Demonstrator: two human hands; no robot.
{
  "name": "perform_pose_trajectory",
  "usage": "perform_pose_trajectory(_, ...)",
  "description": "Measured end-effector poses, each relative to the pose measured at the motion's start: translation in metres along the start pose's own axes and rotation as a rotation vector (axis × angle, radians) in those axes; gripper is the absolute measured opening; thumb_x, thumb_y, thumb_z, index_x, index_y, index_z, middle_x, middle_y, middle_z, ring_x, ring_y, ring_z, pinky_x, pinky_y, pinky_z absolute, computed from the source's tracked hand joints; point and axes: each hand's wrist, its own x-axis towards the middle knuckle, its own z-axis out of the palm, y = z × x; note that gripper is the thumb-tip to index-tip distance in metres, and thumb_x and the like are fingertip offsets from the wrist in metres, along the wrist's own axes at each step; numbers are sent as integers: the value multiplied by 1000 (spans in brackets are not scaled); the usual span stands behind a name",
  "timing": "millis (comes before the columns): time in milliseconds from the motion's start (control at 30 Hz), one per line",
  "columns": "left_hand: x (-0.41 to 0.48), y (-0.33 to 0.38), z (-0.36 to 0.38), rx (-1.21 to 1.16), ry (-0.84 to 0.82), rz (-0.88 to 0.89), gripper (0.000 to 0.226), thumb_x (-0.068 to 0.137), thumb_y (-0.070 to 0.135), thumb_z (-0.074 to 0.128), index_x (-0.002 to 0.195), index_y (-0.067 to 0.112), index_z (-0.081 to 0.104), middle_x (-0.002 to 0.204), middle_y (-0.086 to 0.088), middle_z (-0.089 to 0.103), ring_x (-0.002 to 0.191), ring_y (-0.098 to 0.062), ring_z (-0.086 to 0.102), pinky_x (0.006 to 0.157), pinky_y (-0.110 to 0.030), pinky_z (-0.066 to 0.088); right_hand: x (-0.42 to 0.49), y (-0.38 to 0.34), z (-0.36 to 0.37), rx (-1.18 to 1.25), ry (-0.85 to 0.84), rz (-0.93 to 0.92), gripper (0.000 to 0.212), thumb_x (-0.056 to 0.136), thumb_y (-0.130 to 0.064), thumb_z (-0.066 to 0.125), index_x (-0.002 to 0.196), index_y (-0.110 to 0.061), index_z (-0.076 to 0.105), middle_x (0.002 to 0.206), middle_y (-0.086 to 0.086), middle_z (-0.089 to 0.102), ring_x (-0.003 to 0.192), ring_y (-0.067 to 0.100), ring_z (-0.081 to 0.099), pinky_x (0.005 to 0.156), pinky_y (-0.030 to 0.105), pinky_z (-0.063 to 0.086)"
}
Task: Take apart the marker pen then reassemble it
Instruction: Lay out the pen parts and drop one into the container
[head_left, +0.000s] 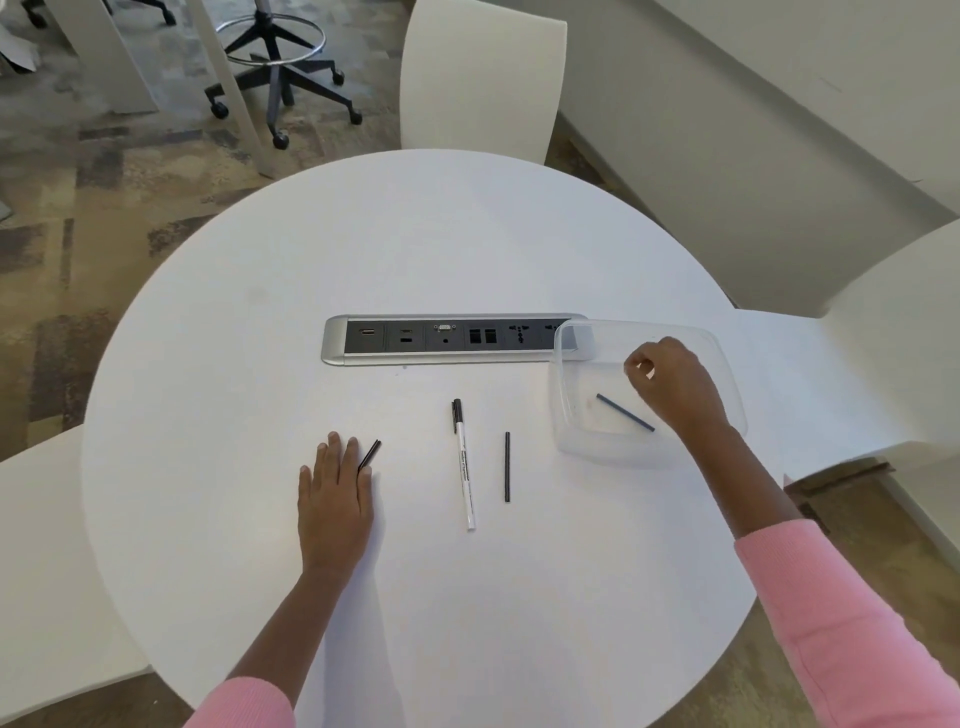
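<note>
Marker pen (464, 467) lies mid-table; left hand (335, 499) flat, fingers straight; right hand (670, 384) curled over container (563, 405), likely fetching a part, grip unclear.

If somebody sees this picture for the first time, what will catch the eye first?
The white marker pen lies mid-table, a thin black rod beside it. At right, the right hand curls over a clear container holding another dark rod. The left hand lies flat nearby.

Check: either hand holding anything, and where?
Left hand flat on table, holds nothing. Right hand curls over the clear container; any hold cannot be told.
</note>
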Motion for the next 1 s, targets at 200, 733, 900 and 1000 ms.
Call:
perform_pose_trajectory(200, -1, -6, -1, -32, -11, 13, 52, 88, 23, 27, 133, 2, 44, 145, -21, 36, 135, -35, 33, 111, -51, 24, -47, -39, 6, 292, 36, 2, 10, 85, -8, 56, 86, -5, 66, 89, 15, 61, 69, 18, 51, 73, 30, 42)
perform_pose_trajectory(733, -1, -29, -8, 54, -142, 181, 65, 86, 36, 10, 137, 6, 36, 147, -22, 30, 136, -37, 30, 111, -51, 24, -138, -109, 124, 266, -277, 175, 17, 88, -18, 53, 96, -4, 56, 102, 14, 57, 95, 30, 56, 79, 35, 46)
perform_pose_trajectory(900, 0, -35, -8, 70, -157, 228, 66, 85, 37, 7, 140, 8, 32, 150, -20, 26, 138, -35, 26, 113, -49, 20, -141, -117, 126, 224, -251, 213, 18, 89, -19, 51, 98, -4, 53, 104, 14, 58, 97, 30, 55, 79, 36, 45)
perform_pose_trajectory(1000, 1, -36, -7, 69, -160, 233, 69, 84, 39, 4, 141, 10, 29, 152, -18, 22, 140, -32, 22, 114, -46, 15, -141, -121, 127, 196, -253, 234, 18, 88, -16, 49, 99, -2, 52, 105, 15, 59, 96, 32, 55, 79, 37, 45)
